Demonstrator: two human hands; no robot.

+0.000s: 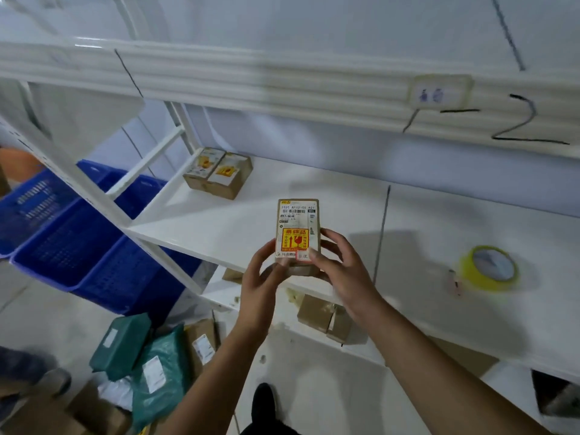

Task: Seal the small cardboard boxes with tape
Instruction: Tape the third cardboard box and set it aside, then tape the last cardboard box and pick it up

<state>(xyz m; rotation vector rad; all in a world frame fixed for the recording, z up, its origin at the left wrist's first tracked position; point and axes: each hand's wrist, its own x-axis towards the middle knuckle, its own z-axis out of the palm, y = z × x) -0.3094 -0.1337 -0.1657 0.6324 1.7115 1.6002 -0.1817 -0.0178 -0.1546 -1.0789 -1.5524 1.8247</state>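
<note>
Both left hand [262, 273] and right hand [340, 268] are pinching the labelled cardboard box [298, 227]; resting it near the yellow tape roll [470, 271] seems wisest.

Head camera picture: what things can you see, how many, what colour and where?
small brown cardboard box with yellow sticker: 1, brown, held above shelf edge
small labelled cardboard boxes: 2, brown, shelf back left, side by side
tape roll: 1, yellow, shelf right
metal shelf unit: 1, white, centre
plastic crates: at least 2, blue, left of shelf
plastic mailer bags: 2, green, floor lower left
left hand: 1, holds box
right hand: 1, holds box
</note>
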